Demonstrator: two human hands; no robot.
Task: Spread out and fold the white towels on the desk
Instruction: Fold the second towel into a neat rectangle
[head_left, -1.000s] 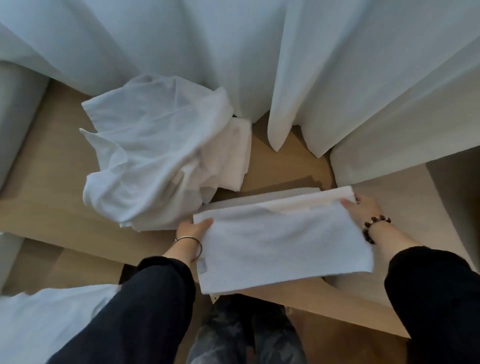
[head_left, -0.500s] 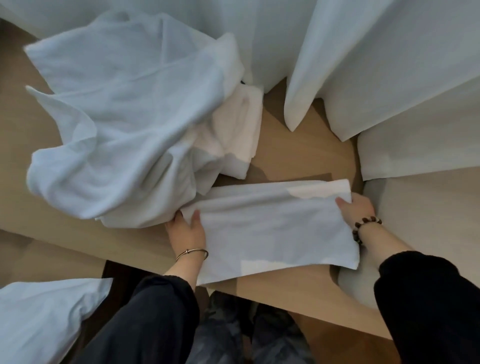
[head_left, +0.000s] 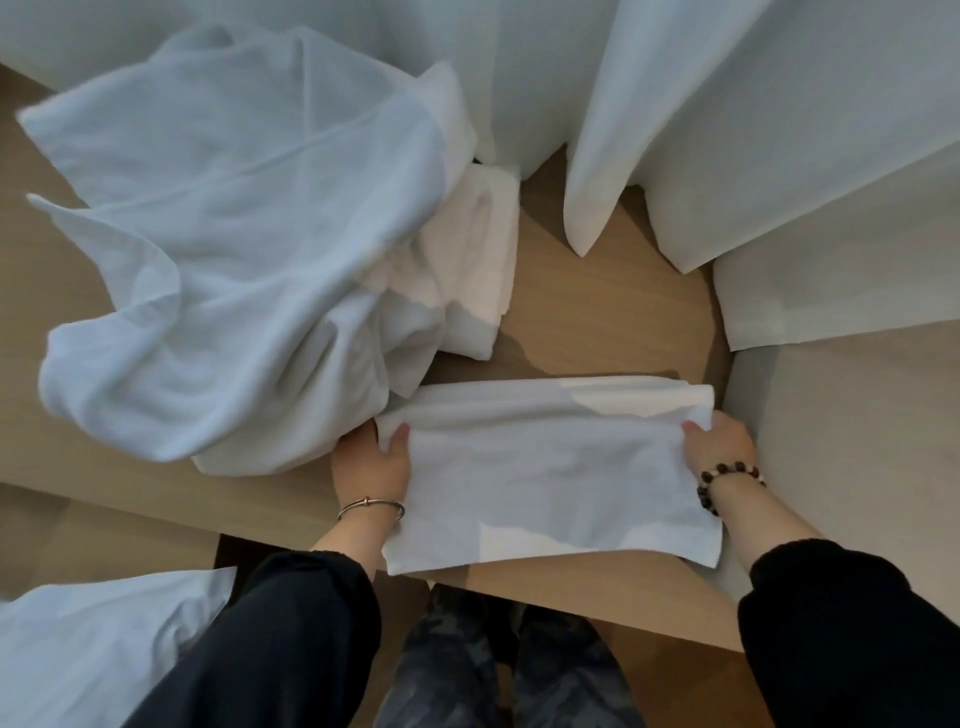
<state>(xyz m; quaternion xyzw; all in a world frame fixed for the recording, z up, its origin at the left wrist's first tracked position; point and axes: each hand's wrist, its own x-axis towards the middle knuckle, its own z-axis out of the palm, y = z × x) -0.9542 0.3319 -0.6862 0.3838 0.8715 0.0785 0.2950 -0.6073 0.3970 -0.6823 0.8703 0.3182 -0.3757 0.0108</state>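
A white towel (head_left: 550, 467), folded into a flat rectangle, lies at the front edge of the wooden desk (head_left: 582, 312). My left hand (head_left: 371, 462) pinches its far left corner, thumb on top. My right hand (head_left: 719, 447) grips its far right corner. Behind it to the left, a folded white towel (head_left: 478, 260) lies partly under a large crumpled white cloth (head_left: 223, 249).
White curtains (head_left: 675, 104) hang down onto the back of the desk. A pale surface (head_left: 841, 441) adjoins the desk on the right. More white fabric (head_left: 88, 649) lies at lower left, below the desk edge. My legs show beneath.
Both hands have slid along the towel's far edge and closed on its corners. The view has moved nearer to the desk, and the crumpled cloth now looms larger.
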